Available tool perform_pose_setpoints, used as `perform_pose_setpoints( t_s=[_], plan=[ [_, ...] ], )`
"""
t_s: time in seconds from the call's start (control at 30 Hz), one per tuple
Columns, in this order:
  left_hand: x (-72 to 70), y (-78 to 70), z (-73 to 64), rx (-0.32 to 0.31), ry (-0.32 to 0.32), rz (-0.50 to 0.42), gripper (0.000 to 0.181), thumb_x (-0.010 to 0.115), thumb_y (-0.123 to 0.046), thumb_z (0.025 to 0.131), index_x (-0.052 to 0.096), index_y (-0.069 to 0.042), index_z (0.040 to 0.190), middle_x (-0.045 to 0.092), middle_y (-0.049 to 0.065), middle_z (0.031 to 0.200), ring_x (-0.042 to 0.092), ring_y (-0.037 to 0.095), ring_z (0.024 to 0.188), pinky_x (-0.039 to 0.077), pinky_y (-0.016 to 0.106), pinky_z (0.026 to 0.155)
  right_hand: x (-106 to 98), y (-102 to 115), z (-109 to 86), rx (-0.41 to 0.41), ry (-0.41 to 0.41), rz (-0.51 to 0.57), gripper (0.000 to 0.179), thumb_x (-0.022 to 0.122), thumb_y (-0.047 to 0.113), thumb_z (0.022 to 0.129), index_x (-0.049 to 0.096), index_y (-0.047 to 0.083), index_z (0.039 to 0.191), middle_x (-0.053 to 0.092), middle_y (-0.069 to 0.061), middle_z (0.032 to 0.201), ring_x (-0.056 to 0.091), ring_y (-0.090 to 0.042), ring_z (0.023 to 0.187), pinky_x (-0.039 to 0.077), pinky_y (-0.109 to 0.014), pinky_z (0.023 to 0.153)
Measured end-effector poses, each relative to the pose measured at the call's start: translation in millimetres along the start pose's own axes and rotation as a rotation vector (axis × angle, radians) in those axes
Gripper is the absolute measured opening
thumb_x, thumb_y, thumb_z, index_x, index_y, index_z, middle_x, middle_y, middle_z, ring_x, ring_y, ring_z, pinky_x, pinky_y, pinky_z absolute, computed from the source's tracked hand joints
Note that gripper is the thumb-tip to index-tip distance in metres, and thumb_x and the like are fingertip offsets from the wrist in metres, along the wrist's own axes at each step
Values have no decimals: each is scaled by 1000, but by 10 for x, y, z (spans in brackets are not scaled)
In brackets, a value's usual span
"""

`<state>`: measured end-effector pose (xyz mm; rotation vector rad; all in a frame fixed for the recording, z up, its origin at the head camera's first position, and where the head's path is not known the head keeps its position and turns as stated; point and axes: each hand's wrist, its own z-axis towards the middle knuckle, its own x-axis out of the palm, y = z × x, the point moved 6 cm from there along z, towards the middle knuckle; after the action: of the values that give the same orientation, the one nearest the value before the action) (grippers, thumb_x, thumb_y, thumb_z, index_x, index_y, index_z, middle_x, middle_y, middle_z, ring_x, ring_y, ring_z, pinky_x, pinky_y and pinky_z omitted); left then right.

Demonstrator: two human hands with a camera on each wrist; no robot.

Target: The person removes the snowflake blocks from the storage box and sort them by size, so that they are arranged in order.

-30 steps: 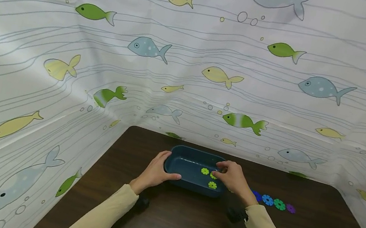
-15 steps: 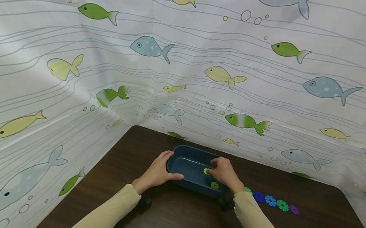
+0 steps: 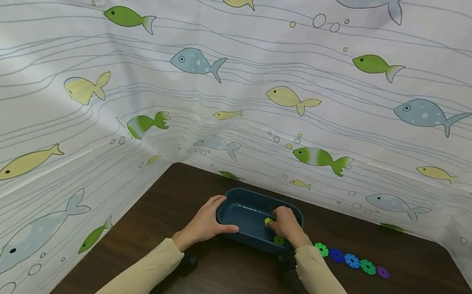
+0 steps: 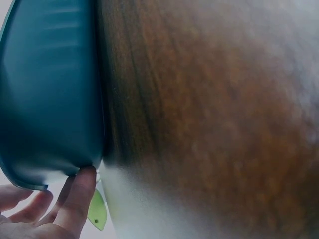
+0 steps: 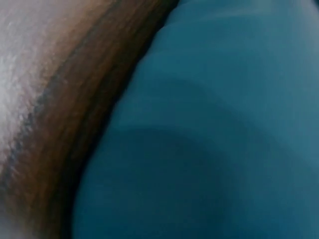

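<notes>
A dark blue plastic basin [image 3: 243, 216] stands on the table toward the back, also large in the left wrist view. My left hand [image 3: 203, 222] holds its left end, thumb over the front rim and fingers [image 4: 75, 204] against the end wall. My right hand [image 3: 287, 224] reaches down inside, fingers curled at a yellow-green notched flower disc [image 3: 267, 221] and partly covering it. Another yellow-green disc [image 3: 279, 240] lies in the basin under the right wrist. The right wrist view shows only the basin's outer wall [image 5: 209, 99] and the table, with the hand out of sight.
Right of the basin, a row of notched discs lies on the brown table [image 3: 230, 292]: green [image 3: 321, 249], dark blue [image 3: 336, 255], light blue [image 3: 352, 260], teal [image 3: 368, 266] and purple [image 3: 382, 272]. A fish-print sheet [image 3: 248, 71] rises behind and at the sides.
My right hand has moved left and down from the basin's right rim to the yellow-green disc inside. More of the green disc in the row now shows. My left hand keeps its hold.
</notes>
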<state>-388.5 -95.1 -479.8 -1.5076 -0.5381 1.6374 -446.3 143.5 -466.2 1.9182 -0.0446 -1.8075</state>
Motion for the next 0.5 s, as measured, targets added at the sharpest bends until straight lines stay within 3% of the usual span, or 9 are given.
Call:
perform_pose_setpoints(
  t_s=[0.1,0.27,0.37,0.5],
  plan=[
    [4,2,-1,-5,1,5,106,91,-45,88,38,1,167,38,25,173,45,46,155,43,67,125,35,-25,11,18,12,5,33,82,12,97,77,-12,119,78,-27,123,74,-30,99,64,-48,91],
    [7,5,1,-11,-2,7,105,91,-45,88,38,0,167,38,25,173,46,46,155,43,68,125,51,-30,23,14,9,9,21,83,11,96,81,-8,106,80,-18,102,62,-19,79,61,-40,78],
    [7,1,0,-11,-1,6,106,91,-45,87,38,0,167,38,25,173,45,46,155,43,67,125,51,-30,26,15,0,17,17,83,10,96,82,-6,102,80,-16,97,64,-19,78,62,-40,77],
    [5,-7,-4,-12,0,2,106,91,-45,87,38,0,167,37,25,173,45,46,155,43,67,125,49,-35,29,23,-15,39,19,83,9,95,82,-7,105,82,-21,105,76,-26,88,67,-46,84]
  ],
)
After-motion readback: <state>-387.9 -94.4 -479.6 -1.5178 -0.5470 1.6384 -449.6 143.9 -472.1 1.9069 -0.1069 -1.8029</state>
